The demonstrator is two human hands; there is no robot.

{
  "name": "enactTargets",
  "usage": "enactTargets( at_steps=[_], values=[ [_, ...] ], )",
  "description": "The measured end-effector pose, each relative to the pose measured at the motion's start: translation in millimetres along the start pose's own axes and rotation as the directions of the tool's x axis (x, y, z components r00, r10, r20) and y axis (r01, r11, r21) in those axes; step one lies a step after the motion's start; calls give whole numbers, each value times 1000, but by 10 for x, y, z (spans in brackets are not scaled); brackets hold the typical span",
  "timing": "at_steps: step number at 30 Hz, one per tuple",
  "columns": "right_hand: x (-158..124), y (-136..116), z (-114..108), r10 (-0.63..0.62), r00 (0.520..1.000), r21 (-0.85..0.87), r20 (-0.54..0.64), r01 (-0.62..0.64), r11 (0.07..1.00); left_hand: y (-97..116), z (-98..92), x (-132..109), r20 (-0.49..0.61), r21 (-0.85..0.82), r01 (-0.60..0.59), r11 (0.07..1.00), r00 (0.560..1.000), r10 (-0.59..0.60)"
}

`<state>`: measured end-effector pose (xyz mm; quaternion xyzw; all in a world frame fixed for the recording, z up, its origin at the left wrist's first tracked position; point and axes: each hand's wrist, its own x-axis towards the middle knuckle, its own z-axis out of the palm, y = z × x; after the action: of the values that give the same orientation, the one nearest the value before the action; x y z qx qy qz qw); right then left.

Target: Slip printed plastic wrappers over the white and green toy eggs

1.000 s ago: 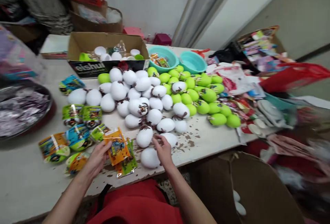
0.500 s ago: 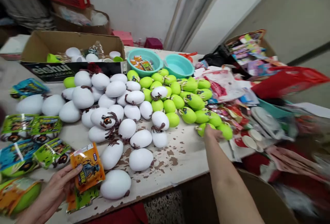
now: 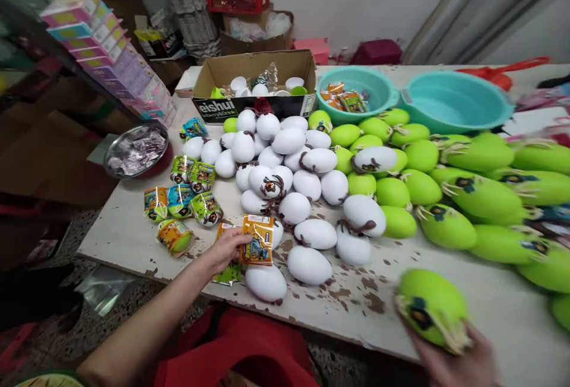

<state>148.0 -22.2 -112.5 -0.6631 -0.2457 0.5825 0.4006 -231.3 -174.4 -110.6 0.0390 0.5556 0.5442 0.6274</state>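
My left hand (image 3: 228,250) pinches an orange printed packet (image 3: 259,238) by its left edge, above more packets (image 3: 230,274) lying at the table's front. In my right hand (image 3: 454,354) is a green toy egg (image 3: 431,307) with cream strands and a dark printed patch, slightly blurred and lifted off the table. White toy eggs (image 3: 309,265) with brown strands lie heaped between my hands. Beyond them spread more green eggs (image 3: 447,227). Several eggs in printed wrappers (image 3: 180,200) sit to the left of my left hand.
At the back stand a cardboard box (image 3: 256,63) with cups and two turquoise basins (image 3: 458,102), the left one holding packets. A metal bowl (image 3: 138,152) of silvery packets sits at the left table edge, before a tall stack of boxes (image 3: 111,57).
My right hand has lifted a green egg from the right-hand group and brought it nearer. The left hand still holds the orange packet. The view has swung left.
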Motion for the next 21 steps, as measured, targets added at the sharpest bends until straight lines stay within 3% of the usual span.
enactTargets(
  at_steps=[2,4,6,10,16,18,21],
  values=[
    [-357,291,304,169,972,131,163,-191,973,74,72,-15,108,57,27,998,994,-33],
    [-622,523,644,314,897,146,310,-372,917,160,155,-27,178,117,48,992,982,-69],
    [-806,698,921,386,813,73,437,-459,885,252,218,-47,222,180,50,982,971,-90],
    [-1016,916,1223,414,651,-133,637,-436,890,423,174,-87,297,305,53,951,943,-147],
    [-1264,958,1567,414,301,-250,859,-459,853,564,-96,-150,297,475,112,873,913,-279],
    [-1384,971,1688,405,264,-244,875,-482,842,605,-148,-205,339,505,57,861,904,-259],
    [-1565,1053,1826,378,326,-178,867,-505,844,699,-221,-327,420,591,-103,800,886,-196]
  ],
)
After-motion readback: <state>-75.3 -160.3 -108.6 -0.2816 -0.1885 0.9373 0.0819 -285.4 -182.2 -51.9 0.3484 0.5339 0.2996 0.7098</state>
